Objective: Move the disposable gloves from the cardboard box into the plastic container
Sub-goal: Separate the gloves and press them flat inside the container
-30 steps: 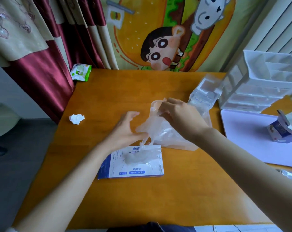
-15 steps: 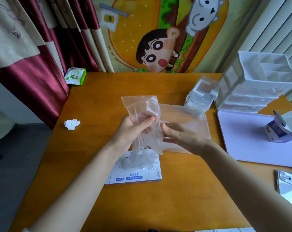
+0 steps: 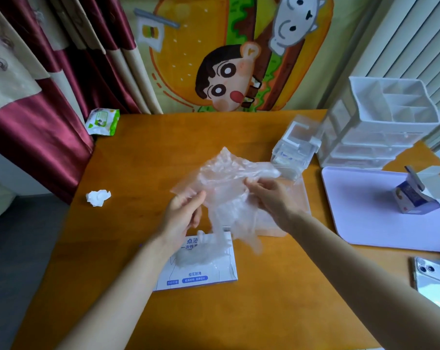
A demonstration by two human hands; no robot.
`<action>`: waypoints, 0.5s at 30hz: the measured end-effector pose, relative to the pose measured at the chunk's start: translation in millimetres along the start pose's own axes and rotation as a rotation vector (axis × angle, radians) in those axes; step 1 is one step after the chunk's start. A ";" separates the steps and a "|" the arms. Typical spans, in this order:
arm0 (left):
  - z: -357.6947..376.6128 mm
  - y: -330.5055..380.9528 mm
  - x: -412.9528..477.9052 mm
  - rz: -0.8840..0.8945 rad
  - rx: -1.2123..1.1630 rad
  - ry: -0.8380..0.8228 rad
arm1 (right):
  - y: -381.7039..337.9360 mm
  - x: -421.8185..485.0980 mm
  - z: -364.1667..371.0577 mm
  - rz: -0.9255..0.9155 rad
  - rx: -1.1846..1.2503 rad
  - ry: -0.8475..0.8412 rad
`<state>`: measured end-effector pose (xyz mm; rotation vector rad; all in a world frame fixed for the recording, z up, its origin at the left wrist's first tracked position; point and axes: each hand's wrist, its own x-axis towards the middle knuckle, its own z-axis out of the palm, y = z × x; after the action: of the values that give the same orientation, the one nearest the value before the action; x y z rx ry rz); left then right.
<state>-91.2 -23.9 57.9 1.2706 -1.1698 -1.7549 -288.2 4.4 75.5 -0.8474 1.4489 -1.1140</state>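
Note:
A flat white and blue cardboard glove box (image 3: 201,276) lies on the wooden table near me, with a tuft of clear gloves (image 3: 201,256) sticking out of its top slot. Above it I hold a crumpled bunch of clear disposable gloves (image 3: 226,183) in the air. My left hand (image 3: 182,215) pinches its left edge. My right hand (image 3: 269,198) grips its right side. The clear plastic container (image 3: 303,198) lies flat on the table behind the gloves, mostly hidden by them and by my right hand.
A stack of small clear boxes (image 3: 293,150) and a white drawer organiser (image 3: 380,127) stand at the back right. A lilac tray (image 3: 365,213) holds a small open carton (image 3: 413,198). A phone (image 3: 433,279) lies at the right edge. A crumpled tissue (image 3: 98,197) and a wipes pack (image 3: 102,121) are on the left.
The bunch of gloves has come up out of the box and now hangs spread between both hands, higher above the table. My right hand moved from under it to its right side.

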 end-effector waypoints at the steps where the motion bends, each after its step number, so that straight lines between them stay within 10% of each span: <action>1: -3.2 -2.8 2.9 -0.013 0.040 0.056 | -1.5 3.0 -5.5 -0.056 -0.066 0.091; 4: -10.6 -4.5 17.0 -0.113 0.149 0.191 | -5.1 9.1 -20.1 -0.194 -0.242 0.163; 11: 16.1 31.2 38.0 -0.178 0.272 -0.280 | -24.4 15.8 -34.7 -0.261 -0.528 -0.051; 15: 41.2 34.9 47.2 -0.133 0.158 -0.171 | -30.5 26.7 -47.5 -0.219 -0.620 -0.138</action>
<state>-144.4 -67.3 78.6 1.3371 -1.3717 -1.9315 -341.6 -21.0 95.6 -1.5148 1.6331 -0.7370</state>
